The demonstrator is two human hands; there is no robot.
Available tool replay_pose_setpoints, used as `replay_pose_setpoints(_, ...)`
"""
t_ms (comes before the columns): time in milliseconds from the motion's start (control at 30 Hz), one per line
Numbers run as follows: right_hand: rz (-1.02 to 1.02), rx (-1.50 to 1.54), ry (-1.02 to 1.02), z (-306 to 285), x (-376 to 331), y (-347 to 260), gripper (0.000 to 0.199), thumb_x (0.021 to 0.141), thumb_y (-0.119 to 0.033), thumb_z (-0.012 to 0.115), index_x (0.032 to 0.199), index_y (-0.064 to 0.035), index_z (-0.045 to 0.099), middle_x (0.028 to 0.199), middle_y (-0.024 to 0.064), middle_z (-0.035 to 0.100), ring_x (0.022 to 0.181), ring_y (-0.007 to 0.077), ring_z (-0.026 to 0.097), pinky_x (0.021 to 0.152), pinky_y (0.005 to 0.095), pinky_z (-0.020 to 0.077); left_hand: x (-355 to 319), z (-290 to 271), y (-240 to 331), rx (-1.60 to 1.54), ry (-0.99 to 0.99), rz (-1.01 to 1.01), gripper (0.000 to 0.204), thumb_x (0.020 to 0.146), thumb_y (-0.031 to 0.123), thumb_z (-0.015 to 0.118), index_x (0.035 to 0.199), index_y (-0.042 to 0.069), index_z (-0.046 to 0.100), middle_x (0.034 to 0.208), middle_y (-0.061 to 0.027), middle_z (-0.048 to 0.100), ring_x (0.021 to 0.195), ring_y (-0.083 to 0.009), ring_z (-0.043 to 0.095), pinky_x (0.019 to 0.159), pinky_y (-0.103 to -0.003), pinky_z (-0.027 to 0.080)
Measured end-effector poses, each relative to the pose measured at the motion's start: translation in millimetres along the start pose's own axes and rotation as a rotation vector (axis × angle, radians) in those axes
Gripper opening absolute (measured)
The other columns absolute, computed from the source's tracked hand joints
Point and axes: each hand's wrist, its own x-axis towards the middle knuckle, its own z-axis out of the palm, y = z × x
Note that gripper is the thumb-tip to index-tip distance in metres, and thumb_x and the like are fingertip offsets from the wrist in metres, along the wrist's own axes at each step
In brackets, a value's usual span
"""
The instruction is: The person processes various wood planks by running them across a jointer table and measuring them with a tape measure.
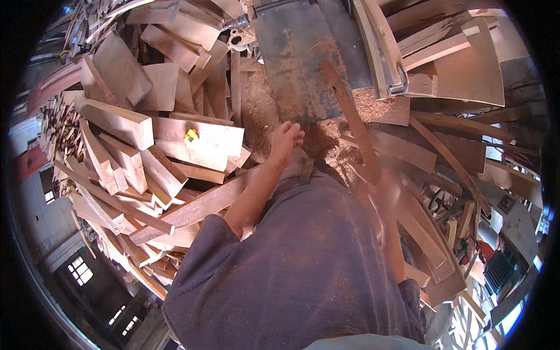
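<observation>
A long, narrow brown wooden strip slants up from my right hand, which grips its near end and is blurred by motion. Its far end lies over the flat, dusty metal bed of a machine. My left hand is beside the bed's near edge, with the fingers curled in and nothing seen in them. Between my hands, wood shavings are heaped below that edge.
Stacked cut boards fill the left side, a small yellow object on one of them. A wooden fence runs along the bed's right side. More planks and a long thin strip lie to the right.
</observation>
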Motion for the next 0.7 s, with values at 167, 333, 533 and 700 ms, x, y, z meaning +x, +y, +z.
replay_pose_setpoints(167, -0.111, 0.081, 0.192, -38.2, -14.5, -10.3, 0.021, 0.077, -0.016, 0.075, 0.094, -0.0075, 0.067, 0.078, 0.0137, 0.069, 0.070, 0.0346, 0.070, 0.062, 0.0431, 0.0560, 34.2, 52.0, 66.5, -0.370, -0.123, 0.095, 0.047, 0.104, 0.043, 0.061, 0.130, 0.005, 0.051, 0.117, -0.0097, 0.059, 0.102, -0.0292, 0.065, 0.088, -0.041, 0.056)
replay_pose_setpoints(333, -0.093, 0.025, 0.254, -40.1, -55.2, 12.8, 0.025, 0.080, -0.016, 0.074, 0.102, -0.0055, 0.068, 0.086, 0.0173, 0.070, 0.078, 0.0398, 0.069, 0.066, 0.0488, 0.0548, 24.3, 143.7, 133.2, -0.459, -0.502, 0.121, 0.054, 0.097, 0.058, 0.066, 0.115, 0.009, 0.055, 0.098, -0.0065, 0.060, 0.086, -0.0258, 0.065, 0.078, -0.042, 0.055)
replay_pose_setpoints(533, 0.068, 0.009, 0.499, -9.6, -98.0, 11.9, 0.033, 0.072, -0.012, 0.080, 0.099, -0.0057, 0.063, 0.081, 0.0143, 0.066, 0.071, 0.0358, 0.068, 0.063, 0.0439, 0.0561, -5.7, 245.9, 143.4, -0.312, -0.399, 0.061, 0.058, 0.090, 0.067, 0.068, 0.089, 0.011, 0.055, 0.078, -0.0057, 0.057, 0.066, -0.0206, 0.057, 0.063, -0.043, 0.051)
replay_pose_setpoints(700, 0.307, 0.004, 0.603, 17.9, -119.4, 4.1, 0.038, 0.070, -0.009, 0.081, 0.102, -0.0035, 0.062, 0.086, 0.0140, 0.068, 0.077, 0.0342, 0.070, 0.069, 0.0425, 0.0577, -15.7, 307.4, 130.0, -0.012, -0.568, 0.056, 0.069, 0.081, 0.077, 0.070, 0.094, 0.010, 0.054, 0.077, -0.0046, 0.054, 0.071, -0.0218, 0.056, 0.066, -0.040, 0.053)
